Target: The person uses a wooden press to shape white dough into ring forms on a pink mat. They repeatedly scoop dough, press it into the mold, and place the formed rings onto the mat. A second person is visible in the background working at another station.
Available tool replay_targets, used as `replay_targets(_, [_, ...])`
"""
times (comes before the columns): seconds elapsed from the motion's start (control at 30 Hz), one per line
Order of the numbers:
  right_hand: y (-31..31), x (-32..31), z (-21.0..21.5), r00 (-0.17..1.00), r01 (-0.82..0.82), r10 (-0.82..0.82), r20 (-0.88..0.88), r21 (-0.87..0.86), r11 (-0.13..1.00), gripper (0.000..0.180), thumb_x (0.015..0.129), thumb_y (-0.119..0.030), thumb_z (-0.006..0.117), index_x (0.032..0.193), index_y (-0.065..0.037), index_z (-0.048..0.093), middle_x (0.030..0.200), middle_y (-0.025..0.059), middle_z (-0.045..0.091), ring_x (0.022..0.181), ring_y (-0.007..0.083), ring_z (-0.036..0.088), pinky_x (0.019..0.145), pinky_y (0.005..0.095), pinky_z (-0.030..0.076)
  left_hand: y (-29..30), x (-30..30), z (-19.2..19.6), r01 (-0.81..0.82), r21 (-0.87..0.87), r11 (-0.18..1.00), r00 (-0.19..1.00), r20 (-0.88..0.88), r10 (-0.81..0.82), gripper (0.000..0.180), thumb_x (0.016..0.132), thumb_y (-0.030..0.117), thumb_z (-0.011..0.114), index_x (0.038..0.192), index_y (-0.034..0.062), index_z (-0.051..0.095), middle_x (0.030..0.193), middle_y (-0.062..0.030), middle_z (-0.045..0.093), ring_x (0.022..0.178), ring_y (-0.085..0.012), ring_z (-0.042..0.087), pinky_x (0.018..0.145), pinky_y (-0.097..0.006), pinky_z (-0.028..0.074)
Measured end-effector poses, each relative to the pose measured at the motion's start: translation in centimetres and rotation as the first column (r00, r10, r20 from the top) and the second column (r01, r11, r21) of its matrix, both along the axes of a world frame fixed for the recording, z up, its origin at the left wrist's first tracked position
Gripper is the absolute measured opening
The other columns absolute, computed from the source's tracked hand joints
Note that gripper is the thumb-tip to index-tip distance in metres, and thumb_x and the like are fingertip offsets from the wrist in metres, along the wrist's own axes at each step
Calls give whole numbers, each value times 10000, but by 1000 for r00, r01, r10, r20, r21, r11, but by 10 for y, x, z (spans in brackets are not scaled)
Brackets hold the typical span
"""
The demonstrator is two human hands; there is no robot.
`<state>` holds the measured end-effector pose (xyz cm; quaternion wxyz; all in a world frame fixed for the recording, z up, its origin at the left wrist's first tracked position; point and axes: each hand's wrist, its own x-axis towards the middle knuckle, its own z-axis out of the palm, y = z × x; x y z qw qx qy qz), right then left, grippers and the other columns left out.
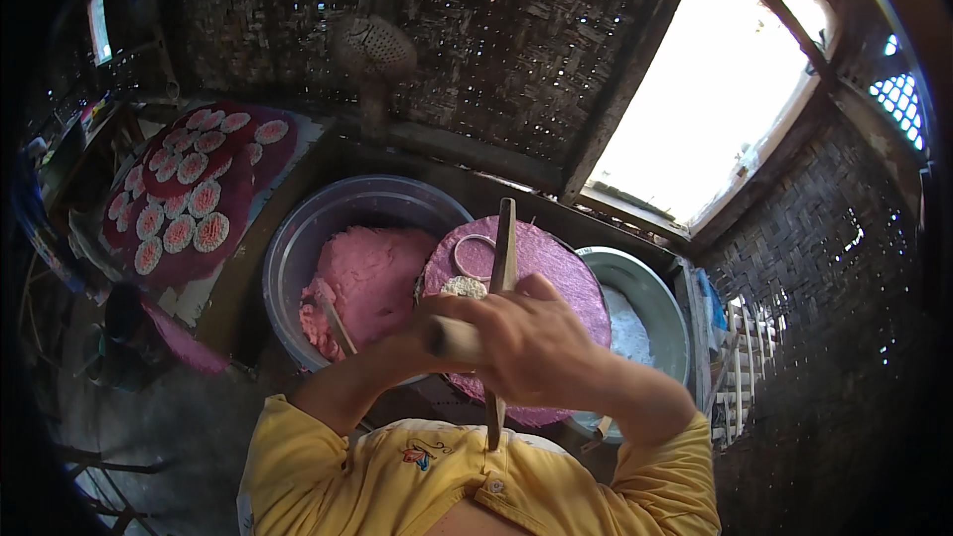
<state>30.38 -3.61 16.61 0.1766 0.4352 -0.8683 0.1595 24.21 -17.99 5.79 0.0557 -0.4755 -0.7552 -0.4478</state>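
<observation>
Both my hands come together over a wooden press [504, 248], a long flat bar with a rounded wooden peg end [455, 339] sticking out toward me. My right hand [531, 337] is wrapped around it. My left hand [437, 313] overlaps it from the left, its fingers mostly hidden behind the peg and the other hand. Below them lies a round pink cloth-covered board [571, 288]. On its cloth are a thin pale ring [476, 256] and a small cluster of whitish strands [464, 287], partly covered by my hands.
To the left, a large grey basin [288, 248] holds pink dough [372, 263] with a stick in it. At the right, a green basin [677, 328] contains something white. Several pink-and-white rounds lie on red cloth [238, 203] at far left. A strainer [375, 48] hangs on the woven wall.
</observation>
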Motion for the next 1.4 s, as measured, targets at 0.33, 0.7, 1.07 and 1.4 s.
replay_targets(0.33, [120,89,54,869,494,-337,362,-668,556,523,755,-45,614,1228,-48,392,788,53,554,619,108,530,530,230,441,-23,12,25,-131,-10,991,971,-202,126,273,604,288,754,789,122,639,724,-43,628,714,-216,625,724,-344,485])
replay_targets(0.7, [73,93,-24,988,-127,72,-136,-985,-113,312,886,-224,598,1148,-126,461,953,76,570,904,210,547,835,366,462,20,29,26,128,900,418,633,250,-733,573,749,223,741,1187,104,391,1242,-93,433,1221,-323,362,1019,-465,340])
replay_targets(1.07, [226,82,-210,-146,781,-923,357,614,113,647,800,-620,526,1022,-23,643,1074,175,627,1020,303,597,844,390,478,-75,20,-7,89,981,173,677,67,-733,232,820,328,662,906,199,490,1236,-25,432,1196,-324,414,980,-581,348])
replay_targets(1.4, [321,111,-204,74,349,-943,325,877,330,222,648,-119,574,805,-43,712,821,164,673,772,298,659,676,390,521,-103,30,-14,43,987,156,740,73,-669,263,780,292,701,881,194,479,1007,-45,551,867,-287,585,828,-462,472])
